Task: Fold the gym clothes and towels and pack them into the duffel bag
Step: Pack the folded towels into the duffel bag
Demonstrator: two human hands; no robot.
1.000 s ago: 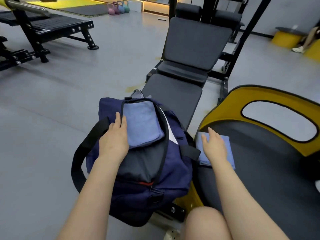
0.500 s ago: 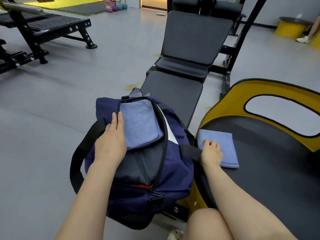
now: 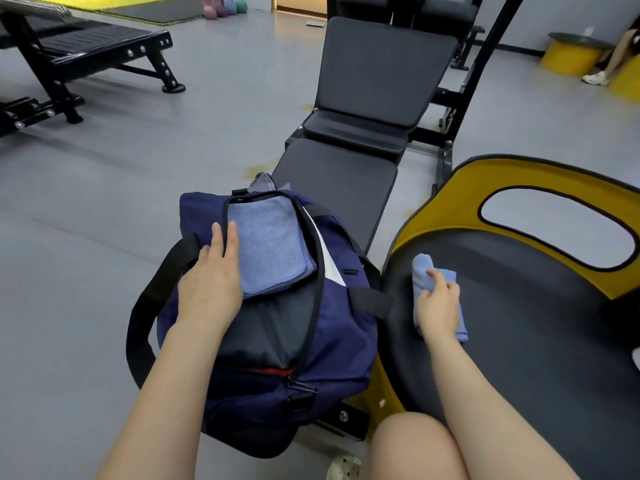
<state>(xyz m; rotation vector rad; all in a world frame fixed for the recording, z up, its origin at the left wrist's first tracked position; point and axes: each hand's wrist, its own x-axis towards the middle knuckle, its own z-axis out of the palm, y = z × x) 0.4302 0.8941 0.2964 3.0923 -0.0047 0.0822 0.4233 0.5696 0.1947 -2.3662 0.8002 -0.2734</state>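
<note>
A navy duffel bag [image 3: 332,341] sits unzipped on the end of a black bench. A folded light blue towel [image 3: 270,251] lies in its opening, on top of dark grey clothing [image 3: 252,341]. My left hand [image 3: 211,285] rests flat on the bag's left edge, fingers straight and touching the towel. To the right, a second folded light blue towel [image 3: 423,268] lies on a dark padded seat [image 3: 519,306]. My right hand [image 3: 438,306] grips it, fingers curled round its bunched left edge, and covers most of it.
The black workout bench [image 3: 346,174] extends away behind the bag, backrest raised. The padded seat has a yellow rim [image 3: 450,188]. Another black bench [image 3: 86,46] stands far left, kettlebells [image 3: 225,6] at the back. A person's leg [image 3: 613,60] shows at the far right. My knee [image 3: 412,448] is at the bottom.
My right hand went from lying flat on the second towel to curling round its left edge, bunching it up. My left hand stayed on the bag.
</note>
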